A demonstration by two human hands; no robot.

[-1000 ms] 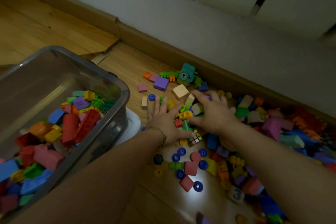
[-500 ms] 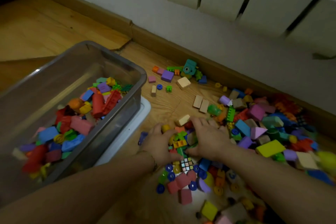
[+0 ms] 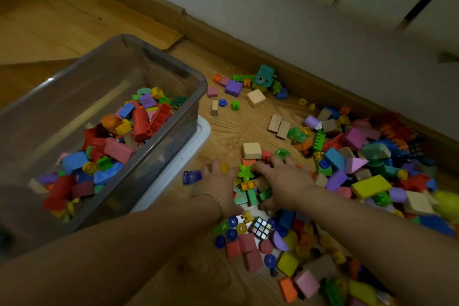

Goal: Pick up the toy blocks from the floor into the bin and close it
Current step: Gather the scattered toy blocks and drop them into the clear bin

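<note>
Your left hand (image 3: 221, 186) lay flat, fingers straight, pushing a clump of blocks (image 3: 249, 185) on the floor (image 3: 74, 20). Your right hand (image 3: 285, 181) curled over that same clump. The bin (image 3: 198, 77) sat open on your left, partly filled, with loads more blocks strewn along the wall.

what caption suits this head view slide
Left hand and right hand gather toy blocks on the floor beside the open bin

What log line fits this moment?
step: gathering | left hand: pressed against pile of mixed plastic blocks | right hand: curled over it | clear plastic bin: open, part-filled
</note>
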